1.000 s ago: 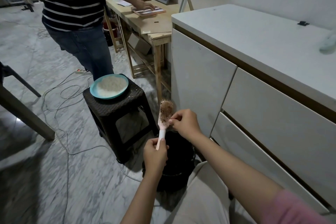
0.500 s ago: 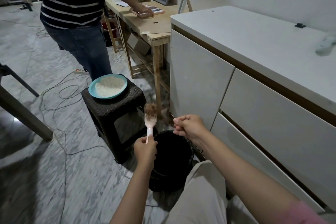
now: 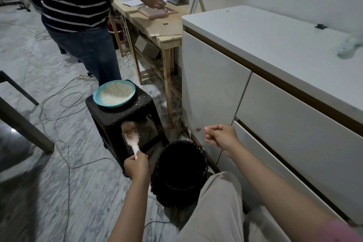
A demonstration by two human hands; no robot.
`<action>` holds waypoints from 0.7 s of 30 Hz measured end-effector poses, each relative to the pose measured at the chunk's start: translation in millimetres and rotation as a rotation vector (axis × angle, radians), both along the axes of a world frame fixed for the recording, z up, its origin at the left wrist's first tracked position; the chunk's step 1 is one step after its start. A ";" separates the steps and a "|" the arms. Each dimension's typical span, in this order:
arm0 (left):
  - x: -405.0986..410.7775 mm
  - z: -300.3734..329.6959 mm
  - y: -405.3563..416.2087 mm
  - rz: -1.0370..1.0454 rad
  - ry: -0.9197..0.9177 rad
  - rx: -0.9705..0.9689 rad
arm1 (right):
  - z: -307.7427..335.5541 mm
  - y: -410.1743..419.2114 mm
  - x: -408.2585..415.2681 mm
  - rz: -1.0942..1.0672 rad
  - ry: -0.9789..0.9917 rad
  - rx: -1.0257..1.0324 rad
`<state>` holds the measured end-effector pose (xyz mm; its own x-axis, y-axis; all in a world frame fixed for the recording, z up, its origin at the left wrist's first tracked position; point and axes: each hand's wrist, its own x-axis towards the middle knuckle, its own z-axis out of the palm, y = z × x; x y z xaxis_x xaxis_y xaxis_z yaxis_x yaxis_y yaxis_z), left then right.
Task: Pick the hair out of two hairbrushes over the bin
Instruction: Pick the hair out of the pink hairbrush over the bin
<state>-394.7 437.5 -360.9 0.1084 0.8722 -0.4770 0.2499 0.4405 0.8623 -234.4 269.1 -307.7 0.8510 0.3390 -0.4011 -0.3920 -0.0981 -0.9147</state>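
While gripped by left hand, hairbrush.

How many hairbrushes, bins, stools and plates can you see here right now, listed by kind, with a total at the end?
Hairbrush: 1, gripped by the left hand
Bin: 1
Stool: 1
Plate: 1
Total: 4

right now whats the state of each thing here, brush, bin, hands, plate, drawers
hairbrush: held upright by its handle, hair still matted in the bristles
left hand: grips the brush handle, beside the bin
right hand: fingers pinched together, raised above the bin's far side; any hair in them too small to tell
bin: open, upright, inside too dark to see
plate: on the stool, heaped with pale grains
cabinet drawers: closed
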 end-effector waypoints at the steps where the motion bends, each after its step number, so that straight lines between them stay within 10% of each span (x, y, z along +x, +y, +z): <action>1: 0.0 0.7 -1.6 -0.015 0.006 0.020 | -2.8 1.8 -0.6 -0.014 -0.011 -0.030; 14: 8.2 36.2 -31.6 -0.389 0.001 0.326 | -5.8 25.3 -9.8 0.319 -0.286 -0.662; 21: 15.1 44.0 -39.2 -0.512 -0.017 0.375 | 6.9 44.7 -8.8 0.309 -0.242 -0.234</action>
